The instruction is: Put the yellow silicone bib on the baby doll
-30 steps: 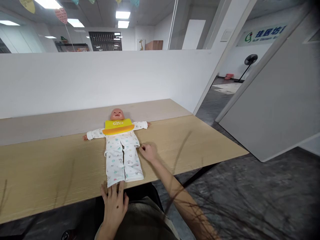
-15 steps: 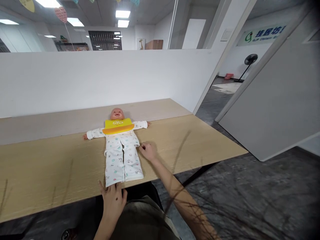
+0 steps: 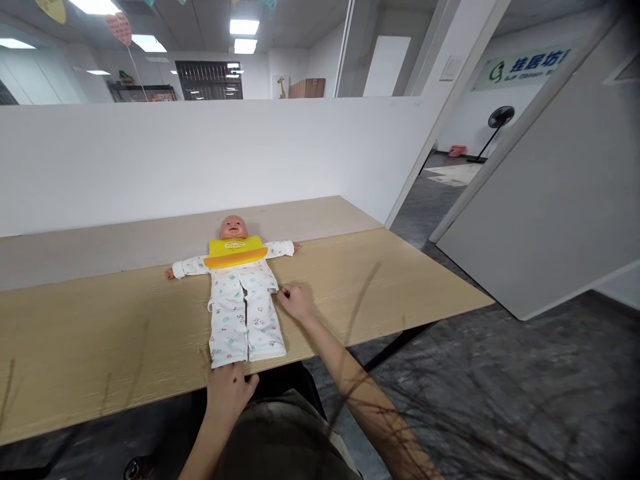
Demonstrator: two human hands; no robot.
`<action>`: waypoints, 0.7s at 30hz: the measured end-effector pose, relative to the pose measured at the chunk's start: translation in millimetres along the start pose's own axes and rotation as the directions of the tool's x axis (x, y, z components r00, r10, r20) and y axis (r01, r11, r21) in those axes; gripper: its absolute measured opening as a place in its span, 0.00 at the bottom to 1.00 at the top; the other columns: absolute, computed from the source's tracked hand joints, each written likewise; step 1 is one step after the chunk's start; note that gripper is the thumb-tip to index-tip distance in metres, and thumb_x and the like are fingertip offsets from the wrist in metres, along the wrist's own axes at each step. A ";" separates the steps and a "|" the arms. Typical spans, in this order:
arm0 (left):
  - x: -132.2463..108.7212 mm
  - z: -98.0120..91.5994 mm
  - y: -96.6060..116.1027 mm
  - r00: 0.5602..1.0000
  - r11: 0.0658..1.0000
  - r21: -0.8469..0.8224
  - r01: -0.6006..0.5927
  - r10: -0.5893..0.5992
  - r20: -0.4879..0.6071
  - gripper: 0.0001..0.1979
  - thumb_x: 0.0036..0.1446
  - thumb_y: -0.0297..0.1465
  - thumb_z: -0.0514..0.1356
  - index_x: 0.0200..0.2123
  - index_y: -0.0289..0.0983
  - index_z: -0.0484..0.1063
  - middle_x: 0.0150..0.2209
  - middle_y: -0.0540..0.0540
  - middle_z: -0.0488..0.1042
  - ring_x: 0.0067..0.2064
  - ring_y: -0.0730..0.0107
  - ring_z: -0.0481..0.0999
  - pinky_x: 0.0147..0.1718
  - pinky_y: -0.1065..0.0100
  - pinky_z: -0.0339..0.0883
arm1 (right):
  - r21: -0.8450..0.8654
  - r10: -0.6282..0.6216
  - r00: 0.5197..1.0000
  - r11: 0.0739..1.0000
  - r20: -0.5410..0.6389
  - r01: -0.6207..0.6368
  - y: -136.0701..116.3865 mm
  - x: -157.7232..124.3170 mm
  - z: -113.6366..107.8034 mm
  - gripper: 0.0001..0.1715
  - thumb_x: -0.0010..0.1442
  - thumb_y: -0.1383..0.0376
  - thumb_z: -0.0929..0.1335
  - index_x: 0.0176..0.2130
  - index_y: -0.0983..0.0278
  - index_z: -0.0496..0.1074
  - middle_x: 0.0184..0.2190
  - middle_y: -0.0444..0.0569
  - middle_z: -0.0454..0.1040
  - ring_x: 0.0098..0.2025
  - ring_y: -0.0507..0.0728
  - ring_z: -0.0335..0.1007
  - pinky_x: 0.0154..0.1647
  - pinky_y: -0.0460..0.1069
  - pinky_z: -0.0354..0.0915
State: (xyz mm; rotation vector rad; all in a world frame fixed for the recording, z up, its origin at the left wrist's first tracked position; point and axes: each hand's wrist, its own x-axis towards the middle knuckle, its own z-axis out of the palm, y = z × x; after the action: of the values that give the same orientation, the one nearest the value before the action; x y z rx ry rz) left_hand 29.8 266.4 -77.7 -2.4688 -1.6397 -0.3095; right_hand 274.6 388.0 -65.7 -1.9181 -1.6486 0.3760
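A baby doll (image 3: 234,227) lies on its back, arms spread, in a white printed top (image 3: 240,275). Over its chest is a yellow bib (image 3: 235,250) with an orange lower pocket. White printed trousers (image 3: 231,327) lie over the lower body, both legs toward me; no feet show. At the hem of the trouser leg on the left, my left hand (image 3: 227,390) has its fingers hidden under or inside the cloth, its thumb held apart. My right hand (image 3: 296,301) rests by the doll's hip on the right, fingers curled at the cloth edge; whether they pinch it is unclear.
The wooden table (image 3: 350,280) ends just in front of me, with a greyish strip (image 3: 310,220) along its back. A white partition wall (image 3: 200,160) with glass above stands behind. To the right are a grey door (image 3: 540,200) and a black standing fan (image 3: 501,117).
My left hand's fingers, visible at the trouser hem before, have slid up out of sight at the leg opening. My right hand and the doll stay nearly in place.
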 end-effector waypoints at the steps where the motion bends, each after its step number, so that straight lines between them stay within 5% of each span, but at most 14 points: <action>1: 1.2 0.5 -0.9 1.000 1.000 -0.006 -0.006 0.006 0.003 0.15 0.58 0.36 0.57 0.36 0.35 0.82 0.35 0.36 0.82 0.42 0.44 0.79 0.65 0.31 0.42 | -0.005 0.005 1.000 1.000 0.002 -0.005 -0.8 -0.2 -0.9 0.15 0.65 0.64 0.66 0.28 0.62 0.75 0.31 0.50 0.79 0.33 0.56 0.72 0.33 0.50 0.54; 5: 1.7 5.4 -4.0 1.000 1.000 -0.003 -0.003 0.003 -0.011 0.15 0.59 0.38 0.58 0.33 0.36 0.82 0.32 0.37 0.82 0.40 0.46 0.79 0.66 0.31 0.38 | -0.027 0.015 1.000 1.000 0.009 -0.015 -2.2 -0.2 -2.3 0.15 0.66 0.63 0.66 0.28 0.62 0.75 0.31 0.49 0.79 0.34 0.56 0.73 0.32 0.49 0.53; 16: -0.4 16.8 -11.0 0.991 0.996 -0.063 -0.062 0.054 -0.126 0.11 0.57 0.36 0.60 0.29 0.38 0.80 0.30 0.40 0.80 0.39 0.48 0.78 0.64 0.34 0.49 | -0.054 0.013 1.000 0.998 0.025 -0.012 -5.9 -2.8 -6.3 0.16 0.68 0.62 0.65 0.31 0.65 0.75 0.32 0.49 0.80 0.33 0.53 0.70 0.32 0.49 0.49; 21: 2.2 11.4 -9.9 0.993 0.993 -0.112 -0.025 0.012 -0.121 0.09 0.55 0.36 0.61 0.31 0.39 0.80 0.35 0.39 0.82 0.46 0.46 0.78 0.65 0.38 0.51 | -0.049 0.006 1.000 0.999 0.018 -0.005 -4.2 -2.0 -4.0 0.16 0.68 0.62 0.65 0.31 0.67 0.75 0.31 0.49 0.79 0.32 0.51 0.68 0.32 0.48 0.48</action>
State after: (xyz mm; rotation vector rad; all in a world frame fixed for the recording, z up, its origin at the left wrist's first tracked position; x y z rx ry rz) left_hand 22.5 274.9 -88.0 -2.4900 -1.5913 -0.5525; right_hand 273.0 385.4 -60.3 -1.9609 -1.6788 0.3601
